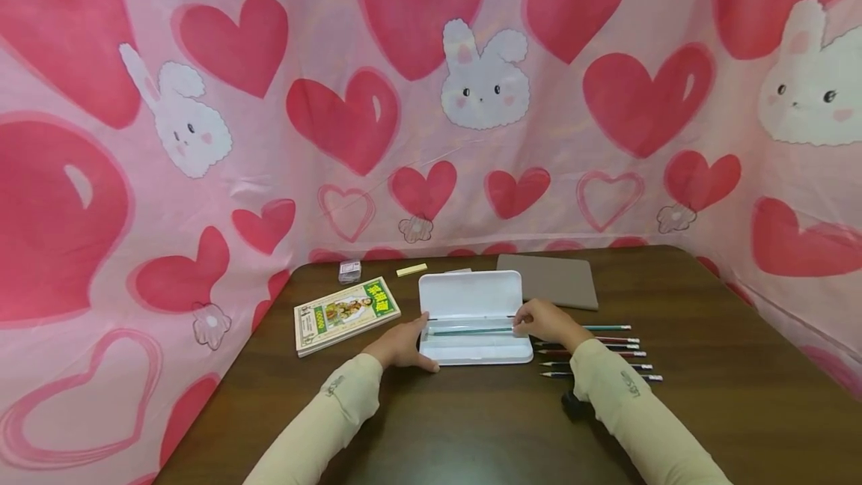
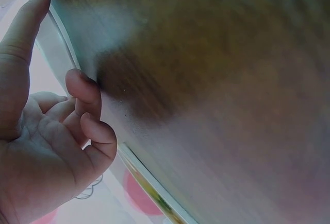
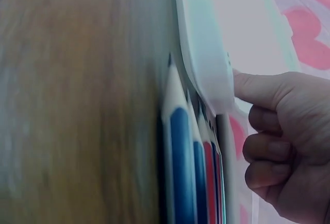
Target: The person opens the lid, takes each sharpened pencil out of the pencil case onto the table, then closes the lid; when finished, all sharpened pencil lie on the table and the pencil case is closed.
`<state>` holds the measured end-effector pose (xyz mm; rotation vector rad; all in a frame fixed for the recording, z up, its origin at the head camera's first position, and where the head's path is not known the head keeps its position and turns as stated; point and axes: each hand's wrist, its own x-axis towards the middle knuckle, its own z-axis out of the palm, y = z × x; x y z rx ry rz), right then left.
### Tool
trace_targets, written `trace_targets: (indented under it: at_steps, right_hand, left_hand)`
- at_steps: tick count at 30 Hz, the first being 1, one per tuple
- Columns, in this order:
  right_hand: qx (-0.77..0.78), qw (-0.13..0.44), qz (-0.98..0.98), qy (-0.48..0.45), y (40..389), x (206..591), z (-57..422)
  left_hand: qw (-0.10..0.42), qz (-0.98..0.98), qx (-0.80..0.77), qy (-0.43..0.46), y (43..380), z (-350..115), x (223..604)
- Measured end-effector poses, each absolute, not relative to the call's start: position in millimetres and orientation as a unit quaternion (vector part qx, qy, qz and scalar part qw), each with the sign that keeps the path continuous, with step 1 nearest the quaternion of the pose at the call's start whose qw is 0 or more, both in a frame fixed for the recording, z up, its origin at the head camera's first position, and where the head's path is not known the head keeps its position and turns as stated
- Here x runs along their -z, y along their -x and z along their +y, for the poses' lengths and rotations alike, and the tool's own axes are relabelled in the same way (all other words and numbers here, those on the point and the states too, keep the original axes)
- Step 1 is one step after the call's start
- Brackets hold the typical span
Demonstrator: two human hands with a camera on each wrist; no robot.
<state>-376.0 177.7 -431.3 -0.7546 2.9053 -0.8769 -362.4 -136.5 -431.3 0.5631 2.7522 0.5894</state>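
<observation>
An opened white pencil case (image 1: 471, 296) lies on the table, its lid tipped back. Along its left end my left hand (image 1: 402, 343) holds it, thumb at the front corner and index finger near the hinge. In the left wrist view that thumb (image 2: 26, 26) is straight and other fingers bend loosely. Inside the case lies a teal pencil (image 1: 471, 331); my right hand (image 1: 547, 320) pinches its right end over the tray. In the right wrist view the right thumb (image 3: 258, 87) is at the case's end, while the pinched pencil is hidden. Several sharpened pencils (image 3: 181, 157) lie right of the case.
A book with a green and yellow cover (image 1: 346, 314) lies on the left. Behind are a small clear box (image 1: 350, 270), a yellow strip (image 1: 411, 270) and a brown notebook (image 1: 552, 279). Under the right sleeve a black object (image 1: 575, 405) partly shows.
</observation>
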Motion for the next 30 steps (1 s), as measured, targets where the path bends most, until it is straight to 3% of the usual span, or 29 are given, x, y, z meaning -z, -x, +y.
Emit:
trace_targets:
  at_steps: [20, 30]
  right_hand:
    - [0.321, -0.045, 0.907, 0.268, 360.1, 425.8, 219.9]
    - [0.328, -0.042, 0.920, 0.208, 339.2, 421.7, 262.3]
  left_hand:
    - [0.129, 0.951, -0.192, -0.205, 362.3, -137.8, 430.3]
    - [0.134, 0.951, -0.190, -0.204, 363.6, -138.5, 430.5]
